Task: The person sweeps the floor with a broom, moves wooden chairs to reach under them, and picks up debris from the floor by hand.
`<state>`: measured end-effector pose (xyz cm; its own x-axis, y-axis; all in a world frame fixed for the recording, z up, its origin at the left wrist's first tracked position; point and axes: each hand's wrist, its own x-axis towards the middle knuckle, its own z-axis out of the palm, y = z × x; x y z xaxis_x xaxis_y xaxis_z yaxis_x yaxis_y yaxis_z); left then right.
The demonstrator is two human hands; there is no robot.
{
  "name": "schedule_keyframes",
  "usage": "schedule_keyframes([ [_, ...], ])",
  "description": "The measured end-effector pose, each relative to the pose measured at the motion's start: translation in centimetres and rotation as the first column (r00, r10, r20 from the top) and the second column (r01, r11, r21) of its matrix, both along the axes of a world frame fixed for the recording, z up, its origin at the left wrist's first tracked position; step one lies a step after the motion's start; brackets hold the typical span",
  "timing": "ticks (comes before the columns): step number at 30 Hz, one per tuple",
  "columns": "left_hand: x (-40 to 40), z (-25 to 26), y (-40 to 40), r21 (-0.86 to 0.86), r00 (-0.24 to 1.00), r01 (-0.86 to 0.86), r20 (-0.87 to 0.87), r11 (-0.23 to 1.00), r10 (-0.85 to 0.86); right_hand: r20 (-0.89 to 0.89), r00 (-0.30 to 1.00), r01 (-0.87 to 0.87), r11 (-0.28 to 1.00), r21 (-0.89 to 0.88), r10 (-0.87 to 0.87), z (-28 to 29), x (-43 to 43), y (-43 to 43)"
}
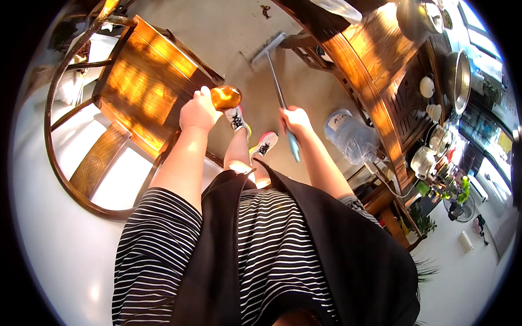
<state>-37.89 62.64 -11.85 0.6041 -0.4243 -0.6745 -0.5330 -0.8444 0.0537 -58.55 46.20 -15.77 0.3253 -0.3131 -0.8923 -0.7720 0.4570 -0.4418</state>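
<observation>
My left hand (200, 110) is closed around the armrest of a wooden horseshoe-back armchair (142, 79). The glossy rounded armrest end (226, 98) sticks out past my fingers. My right hand (296, 120) grips the metal pole of a long-handled floor brush (276, 79), just above its light blue grip end (293, 146). The brush's grey bristled head (267, 48) is at the floor, near the foot of a wooden table. Whether the bristles press on the floor is hard to tell.
A large clear plastic water bottle (352, 136) stands right of my feet, beside the wooden table (363, 73). A metal bowl (462, 81), cups and glassware sit on the table side. A small dark scrap (265, 11) lies on the floor beyond the brush.
</observation>
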Motion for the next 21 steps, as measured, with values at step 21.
schedule_keyframes([
  [21,0.0,-1.2,1.1,-0.098,0.999,-0.020,-0.036,0.995,0.017,-0.258,0.395,-0.917,0.361,-0.170,0.882,1.4,-2.6,-7.9],
])
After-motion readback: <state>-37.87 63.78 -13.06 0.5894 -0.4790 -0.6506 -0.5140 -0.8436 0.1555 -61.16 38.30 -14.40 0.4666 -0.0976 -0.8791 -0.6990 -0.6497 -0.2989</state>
